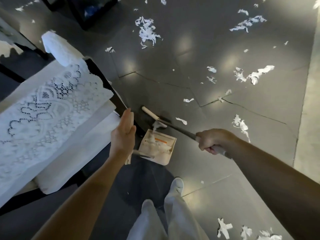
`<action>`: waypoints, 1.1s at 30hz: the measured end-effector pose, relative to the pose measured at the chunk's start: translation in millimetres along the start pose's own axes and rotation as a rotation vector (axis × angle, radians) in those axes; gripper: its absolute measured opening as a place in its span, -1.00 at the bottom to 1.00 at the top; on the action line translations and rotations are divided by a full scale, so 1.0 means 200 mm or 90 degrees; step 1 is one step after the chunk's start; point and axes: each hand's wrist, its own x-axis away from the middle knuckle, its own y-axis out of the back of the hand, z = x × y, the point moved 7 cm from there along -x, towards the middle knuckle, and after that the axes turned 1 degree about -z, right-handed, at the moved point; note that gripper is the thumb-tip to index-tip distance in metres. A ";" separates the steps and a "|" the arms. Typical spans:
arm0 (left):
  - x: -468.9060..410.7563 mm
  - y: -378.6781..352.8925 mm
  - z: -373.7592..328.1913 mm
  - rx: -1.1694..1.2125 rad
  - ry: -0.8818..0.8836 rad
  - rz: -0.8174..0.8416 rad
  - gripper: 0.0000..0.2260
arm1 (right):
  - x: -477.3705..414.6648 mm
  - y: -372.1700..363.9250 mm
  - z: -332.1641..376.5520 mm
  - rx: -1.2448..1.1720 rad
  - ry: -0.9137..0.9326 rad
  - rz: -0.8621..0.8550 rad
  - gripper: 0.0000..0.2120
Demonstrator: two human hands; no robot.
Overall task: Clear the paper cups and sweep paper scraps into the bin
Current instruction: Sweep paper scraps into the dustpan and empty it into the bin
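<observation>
My right hand point(212, 140) grips the dark handle of a broom point(174, 126) whose pale head lies on the floor just beyond a cream dustpan point(168, 149). The dustpan sits on the floor between my arms and holds some white scraps. My left hand point(123, 134) hovers with straight fingers above the dustpan's upright handle, holding nothing that I can see. White paper scraps point(147, 31) lie scattered over the grey tiled floor, with another pile point(254, 75) to the right and more point(225, 227) near my feet. No paper cups are in view.
A chair with a white lace cover point(52, 104) and dark frame stands close on the left. A dark bin or furniture base point(83, 13) is at the top left. My legs and white shoes point(176, 186) are at the bottom centre.
</observation>
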 end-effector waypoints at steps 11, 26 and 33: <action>0.21 0.07 0.13 0.020 -0.081 0.041 -0.50 | 0.50 -0.54 -0.37 -0.280 -0.080 0.110 -0.55; 1.25 0.59 0.64 0.049 -0.154 -0.016 -0.50 | 1.17 -1.50 -0.40 -0.302 -0.042 -0.034 -0.56; 1.90 0.79 1.02 0.057 -0.143 -0.077 -0.51 | 1.36 -2.09 -0.46 -0.299 -0.009 -0.012 -0.58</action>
